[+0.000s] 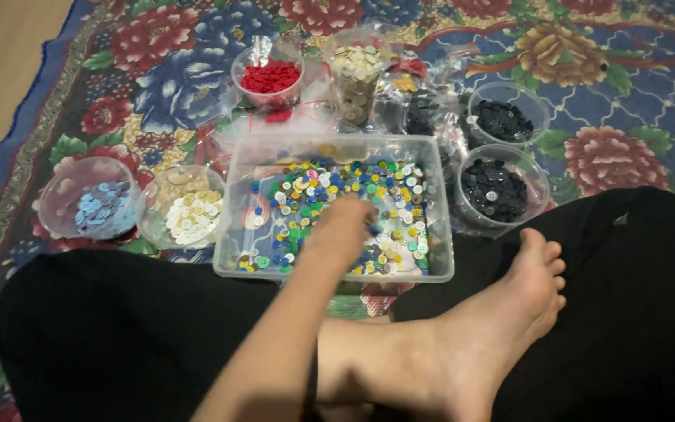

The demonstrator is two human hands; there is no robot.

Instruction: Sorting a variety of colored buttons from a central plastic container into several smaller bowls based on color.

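6 cups already hold sorted buttons, yet many mixed buttons [337, 195] remain in your clear tray [439, 270]. Your left hand [343, 228] reaches in blurred, grip unclear; right hand unseen.

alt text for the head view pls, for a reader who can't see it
A person sitting cross-legged on a floral rug reaches one hand into a clear plastic tray of mixed coloured buttons. Which hand it is cannot be told. Around the tray stand clear cups of sorted buttons: red, cream, pale blue and black.
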